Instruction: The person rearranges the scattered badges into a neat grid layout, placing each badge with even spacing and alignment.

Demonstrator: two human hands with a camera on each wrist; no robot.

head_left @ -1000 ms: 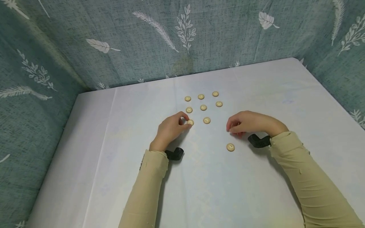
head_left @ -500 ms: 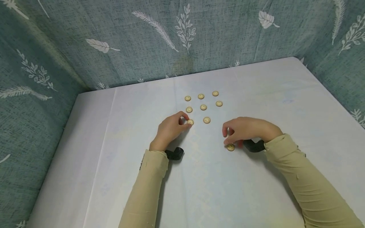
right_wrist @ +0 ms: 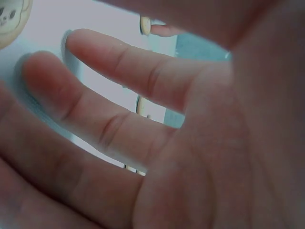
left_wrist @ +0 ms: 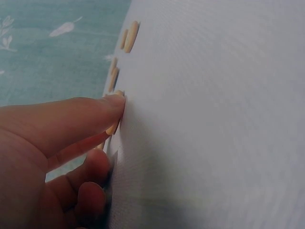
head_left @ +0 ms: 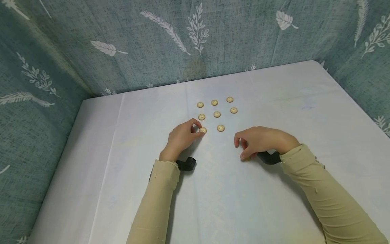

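Observation:
My left hand (head_left: 182, 139) pinches a small round pale-wood disc (head_left: 203, 130) between thumb and index finger, low on the white cloth. In the left wrist view the thumb (left_wrist: 102, 114) covers much of that disc (left_wrist: 117, 121). Over another disc (right_wrist: 12, 19) hovers my right hand (head_left: 262, 140), its fingers loosely bent and its thumb covering most of the disc in the head view. A printed cartoon face shows on this disc in the right wrist view. Its fingers (right_wrist: 95, 95) reach past it toward the cloth, and no grip on it shows.
Several similar discs lie in rough rows beyond the hands, among them a middle disc (head_left: 217, 114) and a front disc (head_left: 220, 128). The white tablecloth (head_left: 137, 189) reaches a green leaf-patterned curtain (head_left: 122, 30) behind. A black wrist camera (head_left: 186, 164) sits on each wrist.
My right hand has moved left and toward me, down over the nearest disc, which its thumb now mostly hides. The left hand has stayed at its disc.

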